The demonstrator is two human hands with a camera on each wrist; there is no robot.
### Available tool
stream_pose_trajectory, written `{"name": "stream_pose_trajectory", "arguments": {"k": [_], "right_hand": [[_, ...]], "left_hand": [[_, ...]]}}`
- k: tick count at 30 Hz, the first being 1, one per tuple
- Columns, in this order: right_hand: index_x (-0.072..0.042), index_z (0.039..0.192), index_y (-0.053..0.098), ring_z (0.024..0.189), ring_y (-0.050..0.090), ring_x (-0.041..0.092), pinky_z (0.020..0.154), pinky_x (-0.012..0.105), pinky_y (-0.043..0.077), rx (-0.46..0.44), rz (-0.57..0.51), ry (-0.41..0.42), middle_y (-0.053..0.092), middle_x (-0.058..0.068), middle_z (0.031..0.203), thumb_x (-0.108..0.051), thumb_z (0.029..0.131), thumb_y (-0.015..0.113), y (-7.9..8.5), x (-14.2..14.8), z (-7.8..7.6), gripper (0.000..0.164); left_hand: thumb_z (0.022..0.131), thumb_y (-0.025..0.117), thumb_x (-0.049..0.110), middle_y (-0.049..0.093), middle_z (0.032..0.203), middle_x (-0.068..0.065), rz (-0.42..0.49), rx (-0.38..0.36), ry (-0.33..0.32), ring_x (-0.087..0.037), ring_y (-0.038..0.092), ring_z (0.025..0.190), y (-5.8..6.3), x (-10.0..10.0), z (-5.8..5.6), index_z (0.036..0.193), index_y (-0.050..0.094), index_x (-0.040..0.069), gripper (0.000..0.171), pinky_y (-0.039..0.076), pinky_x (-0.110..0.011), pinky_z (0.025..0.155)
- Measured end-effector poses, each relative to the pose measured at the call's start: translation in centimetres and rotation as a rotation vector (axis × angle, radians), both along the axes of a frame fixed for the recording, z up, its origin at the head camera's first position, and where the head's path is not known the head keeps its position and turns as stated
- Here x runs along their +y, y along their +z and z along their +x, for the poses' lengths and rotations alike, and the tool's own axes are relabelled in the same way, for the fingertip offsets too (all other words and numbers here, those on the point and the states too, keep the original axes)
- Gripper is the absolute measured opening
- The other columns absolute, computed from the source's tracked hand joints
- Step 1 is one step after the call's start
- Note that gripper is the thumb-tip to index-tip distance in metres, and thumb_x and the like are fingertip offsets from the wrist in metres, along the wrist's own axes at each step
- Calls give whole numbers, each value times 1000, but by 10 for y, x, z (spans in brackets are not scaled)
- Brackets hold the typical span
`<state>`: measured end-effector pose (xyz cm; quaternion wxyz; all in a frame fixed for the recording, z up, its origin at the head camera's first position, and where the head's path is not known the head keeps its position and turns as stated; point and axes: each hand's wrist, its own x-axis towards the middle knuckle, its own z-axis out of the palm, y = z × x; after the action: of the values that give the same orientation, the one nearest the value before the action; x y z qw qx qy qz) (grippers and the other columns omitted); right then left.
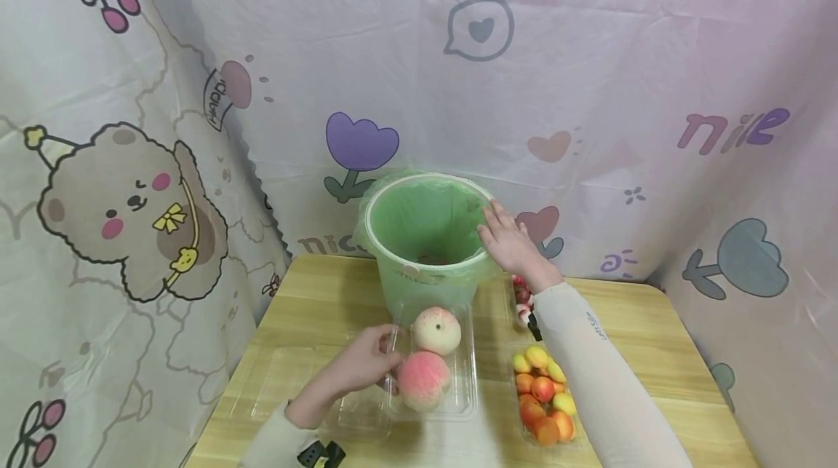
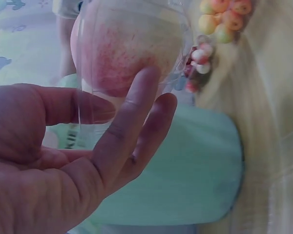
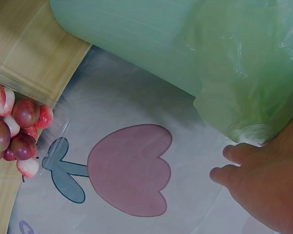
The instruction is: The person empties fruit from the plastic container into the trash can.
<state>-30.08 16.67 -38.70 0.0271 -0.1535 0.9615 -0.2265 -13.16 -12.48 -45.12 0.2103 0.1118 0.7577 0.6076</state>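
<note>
My left hand (image 1: 366,360) grips the left side of a clear plastic container (image 1: 463,402), thumb and fingers pinching its wall in the left wrist view. Inside lie two peaches, a pale one (image 1: 437,331) at the far end and a pinker one (image 1: 423,381) nearer me. The container is tilted, its far end overlapping the front of a light green bin (image 1: 393,280). A thin green bag (image 3: 244,73) lines the bin and folds over its rim. My right hand (image 1: 511,241) rests on the bin's right rim, fingers extended over the bag.
A clear box of small yellow and orange fruits (image 1: 545,391) sits on the right of the wooden table (image 1: 648,351). Behind it are red grape-like fruits (image 3: 19,126) in another clear box. Clear empty plastic pieces (image 1: 281,381) lie at left. Printed cloth (image 1: 419,89) hangs around the table.
</note>
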Motion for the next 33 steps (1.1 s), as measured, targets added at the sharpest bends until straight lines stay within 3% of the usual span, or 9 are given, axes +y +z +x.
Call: {"name": "stream_pose_trajectory", "arguments": {"k": [5,13,21,29,33], "right_hand": [[-5,169,16,162,8,48,129,70,2,4,-3,0,-2,12,179,-41,114,24,0,0,0,66],[-5,169,15,162,9,47,129,70,2,8,8,3,-3,12,179,-42,114,22,-2,0,-1,67],[-5,169,16,163,9,46,129,70,2,9,7,0,-3,12,179,-41,114,23,-2,0,-1,66],[-5,169,16,163,8,46,129,70,2,14,3,1,-3,12,179,-42,114,22,-1,-1,0,67],[-4,169,17,162,9,47,128,71,3,19,4,1,-2,13,179,-40,114,24,-1,-1,0,66]], "left_hand": [[93,57,-5,69,87,-17,12,6,-10,-18,70,65,15,-2,0,147,39,-22,59,66,-38,62],[95,55,-4,71,91,-17,14,63,-18,-19,73,69,42,-5,-2,140,48,-18,47,66,-44,63],[98,58,0,69,92,-18,-10,115,-4,-21,71,67,65,-11,-8,146,43,-19,54,67,-43,64],[98,59,2,72,92,-19,-12,138,7,-21,72,64,84,-18,-14,149,42,-18,57,65,-35,61],[99,59,3,72,92,-19,-13,133,-2,-18,71,62,94,-18,-17,149,42,-18,57,66,-39,61]]}}
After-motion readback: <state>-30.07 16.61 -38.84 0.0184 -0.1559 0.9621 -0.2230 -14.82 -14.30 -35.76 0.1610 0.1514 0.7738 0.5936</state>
